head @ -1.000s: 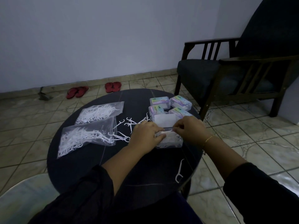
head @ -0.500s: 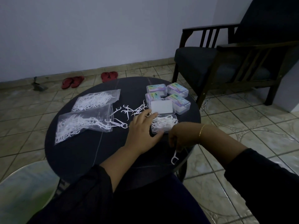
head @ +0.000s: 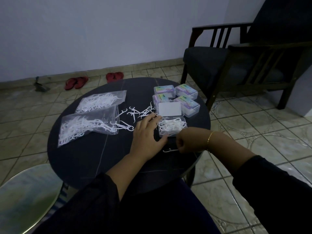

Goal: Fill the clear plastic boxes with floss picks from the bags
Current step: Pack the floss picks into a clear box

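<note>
Picks fill the open box (head: 172, 126) on the round bench (head: 81, 154), its lid (head: 169, 108) tipped back. Four shut boxes (head: 186, 91) sit behind it. Two bags (head: 87, 127) of picks lie to the left, and loose picks (head: 140, 113) are spread between bags and box. The left hand (head: 146, 132) lies flat with fingers straight, touching the box's near corner. The right hand (head: 187, 142) is curled and pinches one pick (head: 169, 150) near the bench edge. To do this well, I think the left hand should keep the box steady while the right lays the pick flat inside, so the lid can close.
</note>
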{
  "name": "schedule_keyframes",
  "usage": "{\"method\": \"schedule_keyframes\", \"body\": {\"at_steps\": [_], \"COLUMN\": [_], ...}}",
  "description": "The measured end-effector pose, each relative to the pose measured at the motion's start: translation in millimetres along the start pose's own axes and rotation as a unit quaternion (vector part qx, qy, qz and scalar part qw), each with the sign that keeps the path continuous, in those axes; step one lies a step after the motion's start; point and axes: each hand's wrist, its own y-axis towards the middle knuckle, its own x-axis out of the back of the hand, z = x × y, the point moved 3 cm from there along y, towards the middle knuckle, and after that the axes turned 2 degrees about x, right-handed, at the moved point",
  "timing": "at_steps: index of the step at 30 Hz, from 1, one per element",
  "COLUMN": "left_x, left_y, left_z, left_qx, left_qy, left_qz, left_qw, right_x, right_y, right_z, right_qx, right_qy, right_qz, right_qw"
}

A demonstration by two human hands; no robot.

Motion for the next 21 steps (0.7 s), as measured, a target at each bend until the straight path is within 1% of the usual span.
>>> {"method": "schedule_keyframes", "body": {"at_steps": [6,8,12,16,19,21], "left_x": [1.2,1.0,1.3,-2.5,-5.8,-6.0], "left_y": [2.9,3.8,3.0,3.5,3.5,3.5], "left_z": [6.3,8.1,5.9,7.0,8.6,7.8], "left_qx": [0.047,0.06,0.048,0.027,0.015,0.012], "left_qy": [-0.029,-0.041,-0.03,-0.01,0.004,0.008], "left_qz": [-0.015,-0.019,-0.021,-0.005,0.011,0.017], "left_qw": [0.998,0.997,0.998,1.0,1.0,1.0], "right_x": [32.0,38.9,41.4,34.7,25.2,20.2], "right_y": [-0.7,2.4,13.2,20.9,21.9,19.8], "right_z": [-10.9,-16.1,-20.0,-20.4,-23.7,-28.8], "right_qx": [-0.034,-0.046,-0.086,-0.125,-0.134,-0.133], "right_qy": [0.026,0.028,0.011,-0.015,0.018,0.081], "right_qz": [-0.124,-0.151,-0.205,-0.269,-0.285,-0.315], "right_qw": [0.991,0.987,0.975,0.955,0.949,0.936]}}
